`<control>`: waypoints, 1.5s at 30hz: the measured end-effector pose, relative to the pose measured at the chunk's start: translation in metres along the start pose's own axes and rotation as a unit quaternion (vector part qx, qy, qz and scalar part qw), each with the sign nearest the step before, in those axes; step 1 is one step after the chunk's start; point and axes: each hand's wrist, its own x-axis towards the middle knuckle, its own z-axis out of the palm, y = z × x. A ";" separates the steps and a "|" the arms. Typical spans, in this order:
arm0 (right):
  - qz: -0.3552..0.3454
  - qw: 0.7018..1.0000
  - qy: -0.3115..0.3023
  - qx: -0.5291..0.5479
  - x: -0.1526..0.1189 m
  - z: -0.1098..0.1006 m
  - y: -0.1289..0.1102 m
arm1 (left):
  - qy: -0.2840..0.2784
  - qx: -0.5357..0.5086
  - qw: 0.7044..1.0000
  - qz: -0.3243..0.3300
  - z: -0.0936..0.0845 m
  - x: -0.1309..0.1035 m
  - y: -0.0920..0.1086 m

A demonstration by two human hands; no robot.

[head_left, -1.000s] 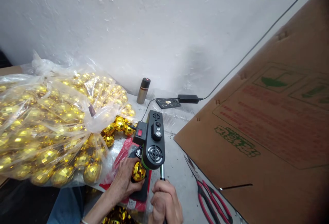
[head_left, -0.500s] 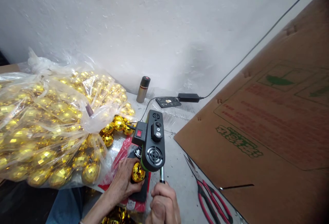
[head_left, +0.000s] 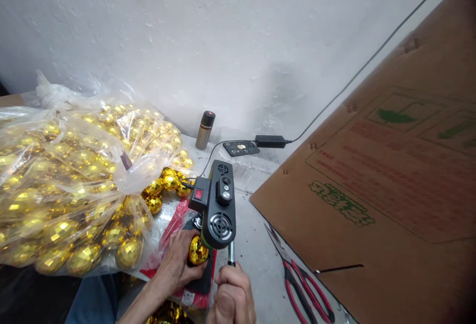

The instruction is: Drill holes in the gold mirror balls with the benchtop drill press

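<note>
A small gold mirrored ball (head_left: 198, 250) is gripped between the thumb and fingers of my left hand (head_left: 181, 259), close beside the near end of a black bench machine (head_left: 220, 205). The machine has round vents, two small buttons and a red switch on its side box. My right hand (head_left: 234, 294) is wrapped round the end of the machine's metal lever (head_left: 231, 253), at the near right. Beneath the ball lies the machine's dark base (head_left: 204, 283), partly hidden by my left hand. Red plastic (head_left: 174, 225) lies under and around the base.
Clear bags full of gold balls (head_left: 74, 190) fill the left; several loose balls (head_left: 170, 181) lie near the machine. A spray can (head_left: 205, 131), a black patterned slab (head_left: 241, 148) and a power adapter (head_left: 270, 141) stand behind. Scissors (head_left: 303, 284) lie beside a large cardboard box (head_left: 357, 175).
The whole view has shifted slightly, so things sit a little further left. Both hands keep their holds on the ball and the lever.
</note>
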 end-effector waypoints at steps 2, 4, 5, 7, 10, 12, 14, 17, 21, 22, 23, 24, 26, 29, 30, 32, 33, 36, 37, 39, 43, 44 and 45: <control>0.008 1.000 0.007 0.003 -0.002 0.001 0.001 | 0.003 -0.003 1.000 -0.001 0.000 0.000 0.000; 0.008 1.000 0.010 0.002 -0.005 0.002 0.001 | 0.006 -0.007 1.000 -0.004 0.001 0.000 0.000; 0.006 1.000 0.010 -0.001 -0.005 0.003 0.001 | 0.008 -0.009 1.000 -0.004 0.002 0.000 -0.001; 0.006 1.000 0.012 -0.005 -0.006 0.004 0.000 | 0.012 -0.013 1.000 -0.005 0.004 0.000 -0.002; 0.019 0.999 0.025 -0.009 -0.004 0.006 -0.003 | 0.015 -0.014 1.000 -0.008 0.005 0.000 -0.002; 0.023 0.999 0.035 -0.015 -0.001 0.007 -0.005 | 0.013 -0.013 1.000 -0.010 0.005 0.000 -0.002; 0.020 0.999 0.033 -0.018 -0.001 0.007 -0.006 | 0.012 -0.012 1.000 -0.016 0.004 0.000 -0.001; 0.005 1.000 0.010 -0.017 -0.007 0.004 0.000 | 0.006 -0.014 0.999 -0.028 0.000 0.002 0.003; -0.024 0.999 0.004 -0.036 -0.024 0.005 0.022 | -0.018 -0.025 0.999 -0.040 -0.007 0.003 0.009; -0.037 0.998 0.009 -0.042 -0.027 0.006 0.030 | -0.023 -0.026 0.999 -0.042 -0.008 0.003 0.010; -0.062 0.997 0.013 -0.045 -0.029 0.007 0.038 | -0.026 -0.026 0.998 -0.043 -0.009 0.003 0.011; -0.098 0.994 0.013 -0.048 -0.029 0.009 0.046 | -0.029 -0.026 0.998 -0.043 -0.009 0.004 0.011; -0.180 0.982 0.012 -0.051 -0.027 0.011 0.059 | -0.030 -0.027 0.998 -0.043 -0.009 0.005 0.012; -0.225 0.973 0.017 -0.039 -0.015 0.011 0.060 | -0.029 -0.033 0.998 -0.047 -0.009 0.007 0.013; -0.209 0.977 0.025 -0.032 -0.009 0.010 0.053 | -0.030 -0.036 0.998 -0.049 -0.009 0.008 0.014; -0.156 0.987 0.038 -0.002 0.009 0.006 0.033 | -0.032 -0.042 0.997 -0.049 -0.010 0.009 0.015; -0.121 0.992 0.027 0.005 0.020 0.004 0.020 | -0.032 -0.046 0.997 -0.049 -0.010 0.007 0.015; -0.080 0.994 -0.009 0.072 0.050 -0.002 -0.013 | -0.029 -0.055 0.997 -0.033 -0.011 -0.008 0.009; -0.050 0.996 -0.010 0.073 0.056 -0.002 -0.019 | -0.032 -0.054 0.998 -0.018 -0.012 -0.016 0.005; -0.024 0.996 0.004 0.080 0.062 -0.002 -0.025 | -0.034 -0.036 0.998 0.029 -0.016 -0.032 -0.005; -0.078 0.993 0.013 0.089 0.049 0.002 -0.019 | 0.020 0.067 0.992 0.101 -0.040 -0.037 -0.022; -0.069 0.994 0.011 0.082 0.044 0.003 -0.019 | 0.046 0.113 0.987 0.100 -0.048 -0.029 -0.024; -0.041 0.996 0.012 0.074 0.040 0.004 -0.019 | 0.072 0.170 0.979 0.085 -0.057 -0.017 -0.025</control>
